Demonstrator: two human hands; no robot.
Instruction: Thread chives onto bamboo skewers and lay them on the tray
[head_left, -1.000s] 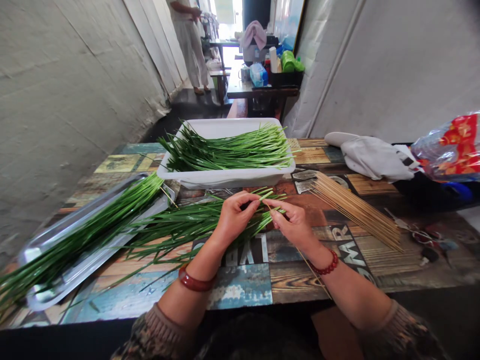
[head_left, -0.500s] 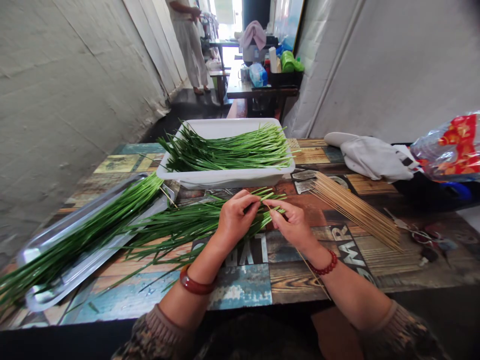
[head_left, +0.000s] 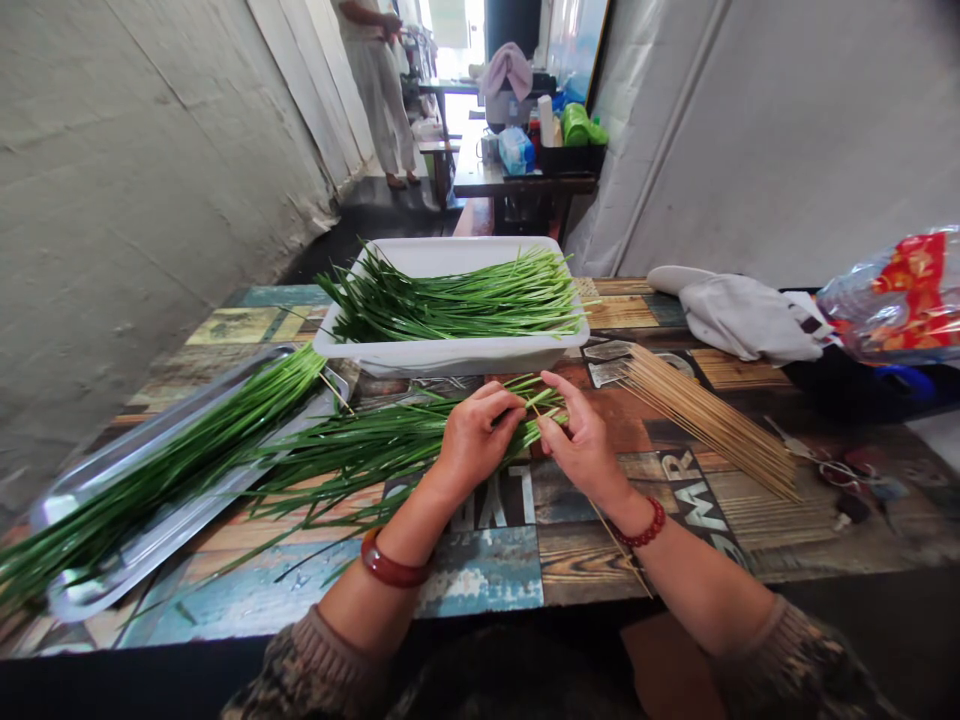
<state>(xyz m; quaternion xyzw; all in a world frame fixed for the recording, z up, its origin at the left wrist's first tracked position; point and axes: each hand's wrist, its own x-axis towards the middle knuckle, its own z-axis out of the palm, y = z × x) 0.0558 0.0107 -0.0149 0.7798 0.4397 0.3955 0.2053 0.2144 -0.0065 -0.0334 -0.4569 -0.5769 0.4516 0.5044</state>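
Note:
My left hand (head_left: 480, 432) is closed in a pinch on the stem ends of some garlic chives (head_left: 382, 440), whose leaves spread leftward over the table. Close beside it, my right hand (head_left: 586, 447) holds a thin bamboo skewer (head_left: 621, 545) between thumb and fingers, its index finger raised. The skewer slants from the stems down under my right wrist; its tip at the stems is hard to make out. A long metal tray (head_left: 161, 555) on the left carries a bundle of chives (head_left: 180, 475), and a skewer end pokes out near their stems.
Behind my hands stands a white plastic tub (head_left: 450, 357) holding more chives (head_left: 465, 300). To the right lie a pile of bamboo skewers (head_left: 709, 425), scissors (head_left: 832, 465), a pale cap (head_left: 742, 310) and a plastic bag (head_left: 900, 295). A person (head_left: 379, 90) stands in the background.
My right index finger has lifted away from the stems and my left fingertips. The skewer has shifted slightly left with my right hand. The chives on the table lie much as before.

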